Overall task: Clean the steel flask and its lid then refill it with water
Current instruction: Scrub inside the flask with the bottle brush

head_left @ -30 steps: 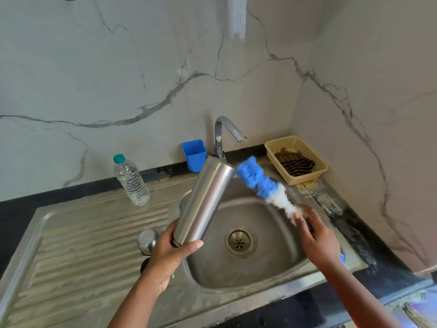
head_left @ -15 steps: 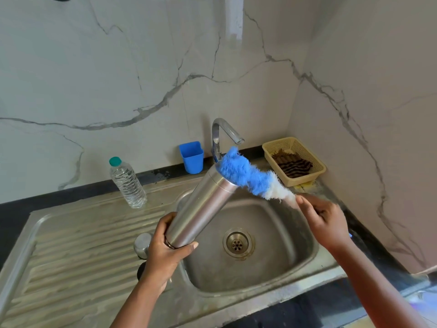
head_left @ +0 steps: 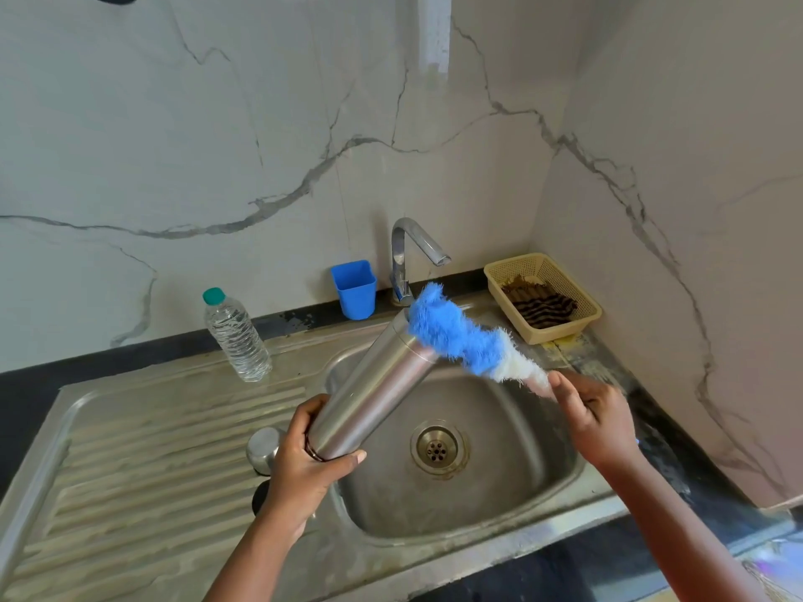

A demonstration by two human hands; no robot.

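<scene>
From the head camera I see a tall brushed-steel cylindrical flask (head_left: pixel 373 391) tilted over the basin, its open mouth pointing up and away toward the tap, its base low and toward me. Its surface is smooth and satin, with a thin seam ring near the shoulder. My left hand (head_left: pixel 310 460) wraps the flask's base, fingers curled round the back and thumb across the front. My right hand (head_left: pixel 597 417) grips the handle end of a fluffy bottle brush (head_left: pixel 467 341), blue bristles at the tip and white nearer the hand; the handle itself is hidden in the fist. The blue tip sits at the flask's mouth; whether it is inside I cannot tell.

Just behind my left hand, a small rounded steel lid (head_left: pixel 263 449) rests on the drainboard, and a dark round thing below it is mostly hidden.

The stainless sink (head_left: pixel 499 514) has a rounded basin with a perforated drain (head_left: pixel 436 447) and a ribbed, stained drainboard (head_left: pixel 152 462) on the left. At the back stand a chrome angular tap (head_left: pixel 410 249), a square blue plastic cup (head_left: pixel 354 288) and a clear ridged plastic water bottle with a green cap (head_left: pixel 234 336). A beige woven-plastic basket (head_left: pixel 539 271) in the right corner holds dark striped cloth. White marble-veined walls (head_left: pixel 217 145) meet in the corner above a dark counter edge.
</scene>
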